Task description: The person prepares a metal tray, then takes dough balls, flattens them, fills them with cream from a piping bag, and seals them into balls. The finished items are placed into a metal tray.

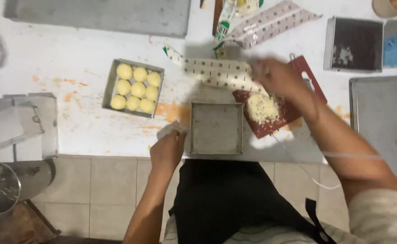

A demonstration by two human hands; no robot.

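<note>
On the white table edge, left hand is gripping a small white wad beside the empty square tin, while right hand, grip blurred beyond telling, is reaching over grated cheese on the red board toward dotted paper; lining the tin seems underway.

Dotted wrappers on white table

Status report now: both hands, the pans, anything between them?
Left hand grips a white wad at empty pan edge. Right hand blurred on dotted paper, above cheese board. Dough pan apart, untouched.
</note>
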